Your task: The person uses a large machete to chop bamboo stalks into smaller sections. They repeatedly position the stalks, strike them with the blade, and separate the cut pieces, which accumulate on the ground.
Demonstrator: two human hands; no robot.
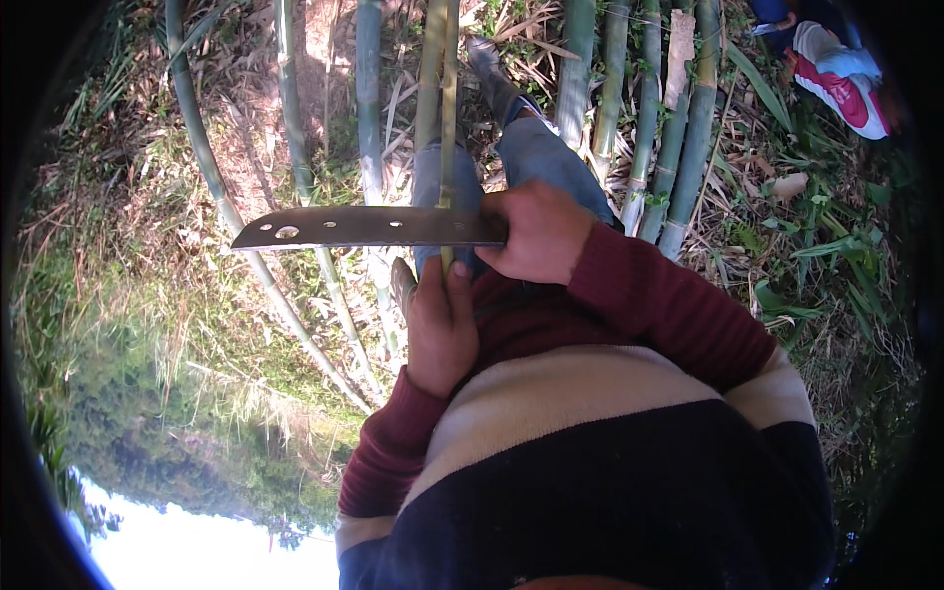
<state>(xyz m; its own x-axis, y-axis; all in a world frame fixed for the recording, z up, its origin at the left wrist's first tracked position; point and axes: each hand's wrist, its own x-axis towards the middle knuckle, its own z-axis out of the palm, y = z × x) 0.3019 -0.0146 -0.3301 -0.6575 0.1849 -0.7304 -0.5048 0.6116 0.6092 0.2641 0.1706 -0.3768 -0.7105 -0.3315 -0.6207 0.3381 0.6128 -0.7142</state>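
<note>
my right hand gripping flat, dark, holed metal knife, my left hand closed round thin bamboo stick, knife across it, smooth jointed stalks beyond

**Dull metal, smooth bamboo, ribbed knit**

Blade: metal, mostly matt, w/ thin brighter edge. Thin stem: woody, smooth, slight sheen. Left bamboo stalks: hard-looking, smooth, semi-matt; right stalks: same, but one w/ rough, papery sheath. Sweater, near: knit cloth, matt; sleeves ribbed. Jeans: denim, matt, faded. Ground litter, far: dry, papery, v. rough. Green leaves, right: smooth, approx. satin.
</note>
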